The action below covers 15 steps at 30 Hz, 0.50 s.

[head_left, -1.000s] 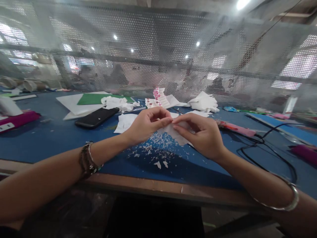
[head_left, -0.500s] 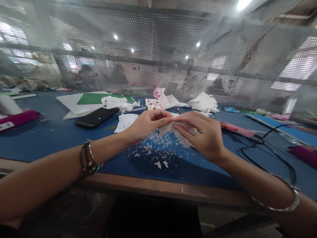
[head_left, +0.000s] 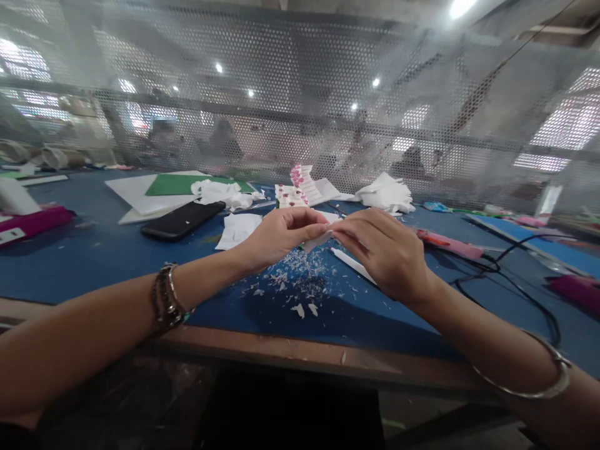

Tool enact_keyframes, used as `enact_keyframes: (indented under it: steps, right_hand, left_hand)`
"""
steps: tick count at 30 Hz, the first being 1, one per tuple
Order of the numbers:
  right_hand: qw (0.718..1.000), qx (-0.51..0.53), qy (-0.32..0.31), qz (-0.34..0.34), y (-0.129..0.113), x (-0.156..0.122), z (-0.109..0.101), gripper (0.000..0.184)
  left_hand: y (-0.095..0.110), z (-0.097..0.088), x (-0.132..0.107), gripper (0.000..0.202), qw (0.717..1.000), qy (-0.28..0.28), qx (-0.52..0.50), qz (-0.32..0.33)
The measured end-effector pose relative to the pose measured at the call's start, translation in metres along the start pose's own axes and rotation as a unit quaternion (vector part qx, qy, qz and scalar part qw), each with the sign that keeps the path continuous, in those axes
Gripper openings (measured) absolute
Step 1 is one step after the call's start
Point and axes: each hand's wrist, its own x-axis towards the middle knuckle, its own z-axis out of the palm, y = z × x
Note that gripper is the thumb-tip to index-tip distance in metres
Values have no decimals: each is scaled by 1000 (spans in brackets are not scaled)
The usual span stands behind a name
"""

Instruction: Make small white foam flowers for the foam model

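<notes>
My left hand (head_left: 276,239) and my right hand (head_left: 382,253) meet above the blue table top (head_left: 94,262), fingertips pinched together on a small piece of white paper (head_left: 317,240). Only a narrow strip of the paper shows between the fingers. Below them lies a scatter of tiny white paper scraps (head_left: 293,284). A white stick-like piece (head_left: 351,264) lies on the mat under my right hand.
A black phone (head_left: 182,220) lies to the left, with white and green sheets (head_left: 162,187) behind it. Cut white papers with pink dots (head_left: 300,187) and a white paper heap (head_left: 385,192) sit farther back. A pink tool (head_left: 450,245) and black cable (head_left: 510,281) lie right. Perforated screen behind.
The paper was spread wider below my right hand; now it is gathered small between the fingertips. My right hand has turned over slightly, and the white stick on the mat shows.
</notes>
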Motion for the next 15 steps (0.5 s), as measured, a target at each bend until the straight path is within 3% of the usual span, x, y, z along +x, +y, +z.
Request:
enact_keyframes:
  steps: [15]
  right_hand:
    - [974, 166, -76, 137, 2, 3, 3, 10]
  left_hand:
    - [5, -1, -2, 8, 994, -16, 95, 53]
